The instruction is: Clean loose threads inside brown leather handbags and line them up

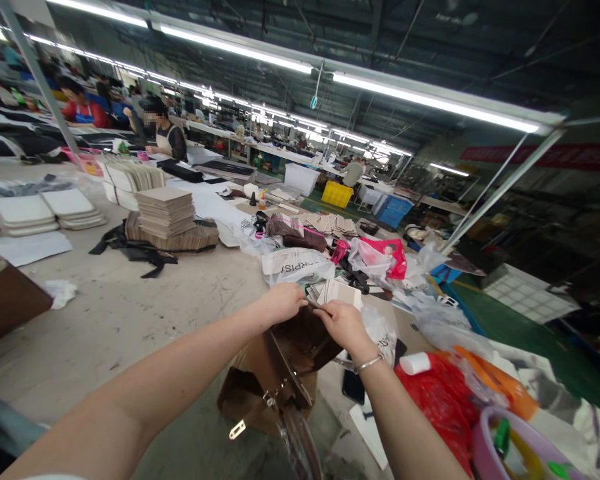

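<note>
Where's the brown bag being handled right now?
In the head view, the brown bag is at the lower centre, just below the left hand and right hand, which pinch its far edge.

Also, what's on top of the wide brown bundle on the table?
A neat pile of beige square boards sits on the brown bundle. Whatever part of the bundle's top lies directly beneath the boards is covered.
</note>
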{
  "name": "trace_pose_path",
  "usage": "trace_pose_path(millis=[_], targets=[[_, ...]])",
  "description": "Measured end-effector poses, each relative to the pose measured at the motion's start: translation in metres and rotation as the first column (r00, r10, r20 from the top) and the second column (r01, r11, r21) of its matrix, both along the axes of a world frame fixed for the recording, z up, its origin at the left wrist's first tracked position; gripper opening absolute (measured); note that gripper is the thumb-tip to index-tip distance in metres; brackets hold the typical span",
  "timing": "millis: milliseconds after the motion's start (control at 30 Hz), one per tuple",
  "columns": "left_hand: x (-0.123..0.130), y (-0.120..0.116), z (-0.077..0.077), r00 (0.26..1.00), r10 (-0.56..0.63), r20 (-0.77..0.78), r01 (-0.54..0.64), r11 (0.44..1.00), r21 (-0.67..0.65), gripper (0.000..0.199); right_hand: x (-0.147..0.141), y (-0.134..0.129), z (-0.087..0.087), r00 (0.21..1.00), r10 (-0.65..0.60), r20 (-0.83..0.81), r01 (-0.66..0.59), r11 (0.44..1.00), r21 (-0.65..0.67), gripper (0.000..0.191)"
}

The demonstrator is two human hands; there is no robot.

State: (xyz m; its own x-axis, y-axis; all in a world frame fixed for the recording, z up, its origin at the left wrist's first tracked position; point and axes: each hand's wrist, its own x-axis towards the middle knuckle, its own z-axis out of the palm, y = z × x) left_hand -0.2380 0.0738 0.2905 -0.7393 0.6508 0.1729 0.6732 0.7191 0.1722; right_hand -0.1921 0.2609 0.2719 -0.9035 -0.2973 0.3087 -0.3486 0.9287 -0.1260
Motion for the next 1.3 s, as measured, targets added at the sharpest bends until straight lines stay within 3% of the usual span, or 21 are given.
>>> trace_pose_path(millis=[167, 333, 567, 733, 900, 1067, 1300], targets=[[-0.001, 0.001, -0.004, 1.0, 0.008, -0.007, -0.008, 1.0, 0.007, 0.029, 0.004, 0.0, 0.002, 0.999, -0.043, 0.016, 0.042, 0.999, 0.017, 0.032], [-0.004, 0.003, -0.009, 1.0, 0.01, 0.006, -0.01, 0.999, 0.036, 0.028, 0.002, -0.007, 0.008, 0.997, 0.029, 0.069, -0.026, 0.999, -0.041, 0.036], [-0.008, -0.015, 0.005, 0.987, 0.004, 0.158, -0.014, 0.998, 0.064, 0.025, -0.009, -0.022, 0.014, 0.992, -0.067, 0.109, 0.05, 0.988, 0.148, 0.029], [0.014, -0.03, 0.004, 0.994, 0.037, 0.101, -0.046, 0.995, 0.092, 0.048, -0.013, -0.02, 0.018, 0.988, -0.107, 0.109, 0.087, 0.98, 0.176, 0.029], [0.017, -0.037, -0.001, 0.994, 0.088, 0.067, -0.088, 0.996, 0.007, 0.021, -0.007, -0.016, 0.021, 0.989, -0.102, 0.107, 0.081, 0.979, 0.189, 0.031], [0.0, -0.045, 0.01, 0.996, 0.025, 0.088, -0.02, 0.998, -0.067, 0.024, 0.009, -0.011, 0.022, 0.985, -0.102, 0.139, 0.075, 0.979, 0.189, 0.033], [0.004, -0.02, 0.008, 0.994, -0.08, 0.074, 0.079, 0.997, 0.009, 0.02, 0.016, -0.006, 0.019, 0.976, -0.154, 0.154, 0.13, 0.98, 0.153, 0.033]])
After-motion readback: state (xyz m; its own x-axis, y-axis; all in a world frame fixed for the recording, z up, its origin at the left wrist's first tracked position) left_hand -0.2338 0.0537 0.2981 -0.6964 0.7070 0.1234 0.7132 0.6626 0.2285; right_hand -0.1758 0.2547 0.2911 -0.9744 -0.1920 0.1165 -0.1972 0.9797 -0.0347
